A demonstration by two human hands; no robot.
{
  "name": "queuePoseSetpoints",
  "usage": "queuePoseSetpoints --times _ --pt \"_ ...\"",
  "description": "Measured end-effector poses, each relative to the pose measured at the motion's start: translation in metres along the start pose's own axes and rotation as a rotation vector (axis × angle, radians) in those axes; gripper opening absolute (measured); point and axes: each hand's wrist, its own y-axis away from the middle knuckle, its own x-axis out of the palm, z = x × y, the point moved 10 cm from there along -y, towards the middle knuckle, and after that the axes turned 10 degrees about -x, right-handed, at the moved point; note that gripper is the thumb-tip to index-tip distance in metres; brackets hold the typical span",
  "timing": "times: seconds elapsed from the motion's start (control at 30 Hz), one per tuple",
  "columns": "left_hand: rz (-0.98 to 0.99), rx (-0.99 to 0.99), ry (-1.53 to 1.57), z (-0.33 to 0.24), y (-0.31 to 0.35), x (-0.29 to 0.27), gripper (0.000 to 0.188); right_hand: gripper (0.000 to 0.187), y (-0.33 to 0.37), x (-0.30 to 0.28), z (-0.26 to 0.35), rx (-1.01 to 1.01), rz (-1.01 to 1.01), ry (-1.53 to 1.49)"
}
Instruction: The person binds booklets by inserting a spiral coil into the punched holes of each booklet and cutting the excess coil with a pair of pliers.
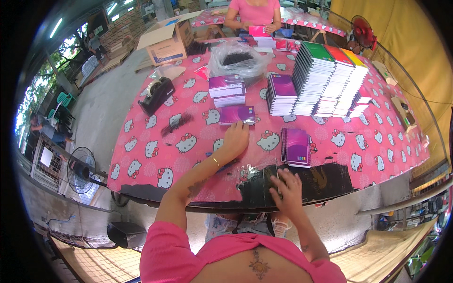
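Observation:
My left hand (236, 139) reaches forward, its fingers closed over the near edge of a purple notebook (237, 114) that lies flat on the table; the thumb is hidden. Just beyond it are short stacks of purple notebooks (226, 87). My right hand (287, 191) hovers at the table's front edge, fingers apart and nothing in them. Ahead of that hand sits a small pile of purple spiral notebooks (297, 147). Loose black binding wire (177, 123) lies left of my left hand.
Tall stacks of spiral notebooks (325, 78) stand at the right. A black tape dispenser (156, 95), an open carton (167, 45) and a clear plastic bag (239, 60) occupy the left and far side. Across the table, a person in pink (255, 14) handles notebooks. Fans (81, 170) flank the table.

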Motion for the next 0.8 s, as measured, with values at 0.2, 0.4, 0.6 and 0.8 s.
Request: queuePoseSetpoints --times 0.2,0.4,0.6,0.8 --pt "-0.069 -0.093 -0.011 0.012 0.001 -0.013 0.027 0.031 0.004 0.007 -0.002 0.092 -0.032 -0.042" --pt "-0.006 -0.238 0.004 0.052 -0.011 -0.007 0.025 0.026 0.001 0.006 0.004 0.080 -0.049 -0.056" --pt "-0.095 -0.108 0.330 0.023 -0.020 -0.066 0.014 0.024 0.002 0.002 0.003 0.085 -0.086 -0.029" --pt "-0.931 0.146 0.454 -0.025 -0.089 -0.290 0.019 0.022 0.000 0.001 0.003 0.099 -0.063 -0.024"
